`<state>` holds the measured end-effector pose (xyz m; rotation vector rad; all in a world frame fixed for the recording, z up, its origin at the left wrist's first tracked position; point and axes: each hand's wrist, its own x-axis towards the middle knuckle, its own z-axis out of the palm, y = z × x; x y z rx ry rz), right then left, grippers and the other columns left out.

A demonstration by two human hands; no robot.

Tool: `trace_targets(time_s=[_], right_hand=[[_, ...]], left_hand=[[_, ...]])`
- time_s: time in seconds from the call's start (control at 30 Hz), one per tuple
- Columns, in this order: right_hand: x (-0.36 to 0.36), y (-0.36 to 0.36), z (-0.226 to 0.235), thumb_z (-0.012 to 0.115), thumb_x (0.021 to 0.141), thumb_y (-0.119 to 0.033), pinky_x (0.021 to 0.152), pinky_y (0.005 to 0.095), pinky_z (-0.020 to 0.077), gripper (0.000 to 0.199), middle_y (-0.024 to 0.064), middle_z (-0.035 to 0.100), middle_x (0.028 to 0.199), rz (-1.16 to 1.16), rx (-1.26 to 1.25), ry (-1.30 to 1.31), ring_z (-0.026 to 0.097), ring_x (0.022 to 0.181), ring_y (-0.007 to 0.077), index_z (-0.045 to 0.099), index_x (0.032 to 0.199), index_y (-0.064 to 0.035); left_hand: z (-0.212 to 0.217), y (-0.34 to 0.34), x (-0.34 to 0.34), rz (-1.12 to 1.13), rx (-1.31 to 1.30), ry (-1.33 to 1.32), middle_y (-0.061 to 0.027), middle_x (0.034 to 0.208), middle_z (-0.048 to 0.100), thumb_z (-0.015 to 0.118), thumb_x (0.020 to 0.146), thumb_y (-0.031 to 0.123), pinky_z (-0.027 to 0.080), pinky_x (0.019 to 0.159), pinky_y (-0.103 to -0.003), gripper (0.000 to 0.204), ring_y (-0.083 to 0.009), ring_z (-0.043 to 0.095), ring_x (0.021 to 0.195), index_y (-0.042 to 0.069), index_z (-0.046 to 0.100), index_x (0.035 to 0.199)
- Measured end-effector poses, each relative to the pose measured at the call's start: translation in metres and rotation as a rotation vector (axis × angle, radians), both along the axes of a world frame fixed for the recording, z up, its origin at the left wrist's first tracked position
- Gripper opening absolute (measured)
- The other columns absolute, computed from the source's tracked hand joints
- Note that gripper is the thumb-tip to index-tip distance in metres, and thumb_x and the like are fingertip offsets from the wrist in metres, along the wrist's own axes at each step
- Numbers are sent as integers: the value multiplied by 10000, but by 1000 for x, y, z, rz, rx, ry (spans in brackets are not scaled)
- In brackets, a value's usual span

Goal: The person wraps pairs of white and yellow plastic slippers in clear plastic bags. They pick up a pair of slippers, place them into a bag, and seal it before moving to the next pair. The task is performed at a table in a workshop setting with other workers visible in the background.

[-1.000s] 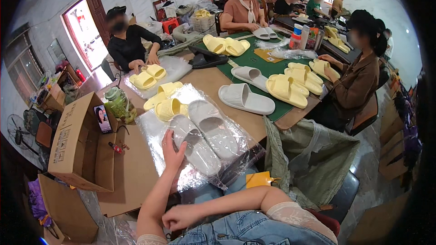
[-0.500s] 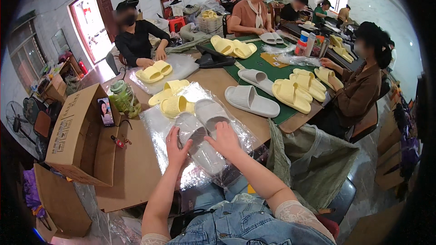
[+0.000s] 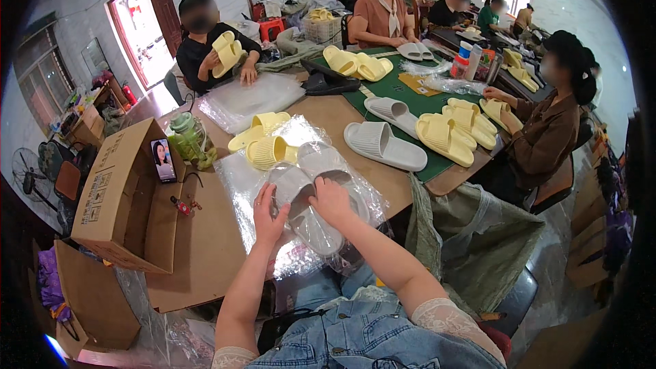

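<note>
Two light grey slippers lie side by side in front of me, the left slipper (image 3: 320, 234) and the right slipper (image 3: 320, 156), with clear plastic film over them. My left hand (image 3: 268, 220) rests along the outer side of the left slipper, fingers stretched and thumb apart. Between the pair, my right hand (image 3: 331, 199) has its fingers bent and its thumb against the left slipper's inner edge; its fingertips are partly hidden. Under the pair spreads a shiny clear plastic bag (image 3: 239, 184). Just beyond lies a pair of yellow slippers (image 3: 270, 153).
At left stands an open cardboard box (image 3: 116, 195) with a phone (image 3: 162, 160) leaning in it, beside a green jar (image 3: 188, 142). More grey slippers (image 3: 386, 147) and yellow slippers (image 3: 444, 140) lie right, on a green mat (image 3: 432, 172). A sack (image 3: 471, 232) hangs at the table edge. Co-workers sit around.
My right hand has shifted left, from the right slipper to the gap between the two. The left slipper has turned slightly. Across the table, a co-worker has lifted a yellow pair off the plastic.
</note>
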<state>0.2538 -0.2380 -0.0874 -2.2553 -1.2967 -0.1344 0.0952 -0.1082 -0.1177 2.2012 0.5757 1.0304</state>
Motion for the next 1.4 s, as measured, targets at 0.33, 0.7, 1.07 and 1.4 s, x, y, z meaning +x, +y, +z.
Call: trace_targets(time_s=[0.33, 0.7, 1.07, 1.4], right_hand=[[10, -8, -13, 571, 919, -249, 714, 535, 498, 195, 165, 657, 883, 106, 234, 92, 654, 842, 388, 545, 971, -63], [0, -32, -18, 608, 924, -257, 664, 516, 499, 221, 183, 649, 811, 78, 282, 166, 640, 753, 418, 534, 935, -49], [2, -31, -7, 613, 916, -283, 761, 534, 515, 313, 236, 647, 934, 42, 28, 154, 646, 878, 434, 517, 982, 8], [15, -71, 8, 576, 892, -172, 734, 502, 511, 195, 255, 645, 872, 101, 183, 296, 633, 812, 453, 552, 937, 16]], left_hand=[[2, -5, 2, 101, 74, -31, -185, 1389, 514, 679, 876, 174, 344, 1109, -445, 441, -352, 444, 1299, 45, 594, 1289], [-3, -2, 1, 199, 127, -113, -205, 1405, 474, 648, 907, 231, 289, 1115, -492, 406, -383, 394, 1301, 50, 593, 1267], [-8, 1, 3, 141, 12, -117, -203, 1422, 453, 625, 952, 226, 407, 1041, -449, 376, -366, 414, 1302, 50, 578, 1281], [-13, 5, 1, 115, -135, -261, -196, 1414, 466, 504, 1023, 231, 428, 1027, -402, 435, -317, 516, 1234, 37, 479, 1411]])
